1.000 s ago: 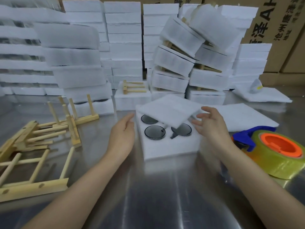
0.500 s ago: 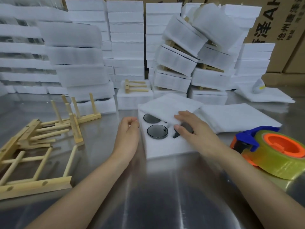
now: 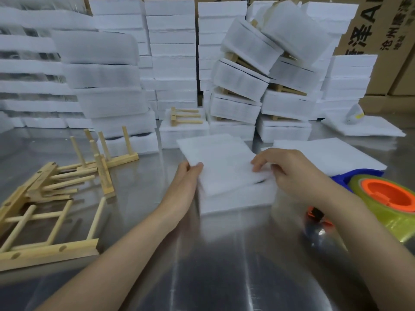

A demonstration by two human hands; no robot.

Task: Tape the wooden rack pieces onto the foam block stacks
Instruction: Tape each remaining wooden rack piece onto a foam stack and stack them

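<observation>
A white foam block (image 3: 235, 199) lies on the steel table in front of me, and a thin white foam sheet (image 3: 221, 161) rests askew on top of it, hiding its round dark inserts. My left hand (image 3: 186, 182) pinches the sheet's left edge with thumb on top. My right hand (image 3: 289, 171) presses curled fingertips on the sheet's right edge. Loose wooden rack pieces (image 3: 56, 189) lie in a heap at the left. A yellow tape roll on an orange and blue dispenser (image 3: 390, 198) sits at the right.
Stacks of white foam blocks (image 3: 173, 52) fill the back of the table, some leaning, with wooden pieces between them. One block further back carries a small wooden rack (image 3: 184, 116). More foam sheets (image 3: 325, 153) lie at the right. Cardboard boxes (image 3: 381, 32) stand behind.
The foam sheet, lifted above the block a second ago, now lies over it and covers the dark inserts. Both hands have moved in to the sheet's edges.
</observation>
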